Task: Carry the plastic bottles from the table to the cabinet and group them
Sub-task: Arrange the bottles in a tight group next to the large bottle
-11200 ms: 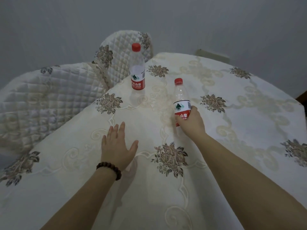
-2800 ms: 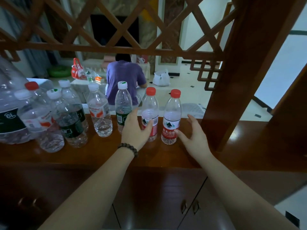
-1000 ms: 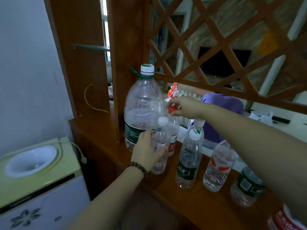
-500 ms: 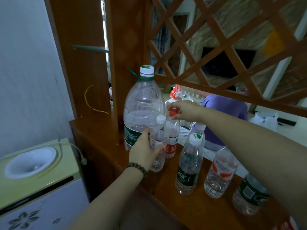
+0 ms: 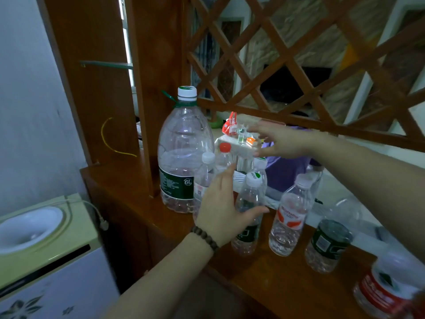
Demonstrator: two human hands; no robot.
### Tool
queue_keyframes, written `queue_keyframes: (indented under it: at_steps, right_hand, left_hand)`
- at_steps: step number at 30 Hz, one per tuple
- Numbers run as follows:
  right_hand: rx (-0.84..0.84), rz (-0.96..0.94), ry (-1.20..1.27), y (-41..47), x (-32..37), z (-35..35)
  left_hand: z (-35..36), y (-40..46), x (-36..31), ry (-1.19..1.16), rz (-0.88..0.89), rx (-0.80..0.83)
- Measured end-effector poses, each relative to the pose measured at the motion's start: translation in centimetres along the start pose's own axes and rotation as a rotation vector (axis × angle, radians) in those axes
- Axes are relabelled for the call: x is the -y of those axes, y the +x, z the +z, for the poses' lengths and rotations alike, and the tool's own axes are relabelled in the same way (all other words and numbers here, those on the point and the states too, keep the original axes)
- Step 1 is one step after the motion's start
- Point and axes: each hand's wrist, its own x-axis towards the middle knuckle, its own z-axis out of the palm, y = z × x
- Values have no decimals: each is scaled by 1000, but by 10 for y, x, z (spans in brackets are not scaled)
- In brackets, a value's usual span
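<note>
A big 6L bottle stands on the wooden cabinet top. Beside it stand a small white-capped bottle and a red-capped bottle. Rightward follow a green-labelled bottle, a red-labelled bottle, a dark-labelled bottle and a red-labelled one at the edge. My left hand hovers open in front of the white-capped bottle, fingers spread. My right hand is open and blurred, above and right of the red cap, holding nothing.
A wooden post and lattice screen rise behind the bottles. A green-topped appliance sits low at the left. Beyond the lattice are a person in purple and a cluttered white table.
My left hand has let go of the white-capped bottle and opened. My right hand has released the red cap and pulled back to the right.
</note>
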Motion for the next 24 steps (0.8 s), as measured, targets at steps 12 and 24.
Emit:
queue_keyframes:
  at_steps: [12, 24]
  right_hand:
    - [-43, 113, 5, -16, -9, 38]
    - [-116, 51, -53, 25, 10, 49]
  left_hand:
    - [20, 1, 5, -126, -183, -44]
    - [14, 6, 32, 220, -162, -124]
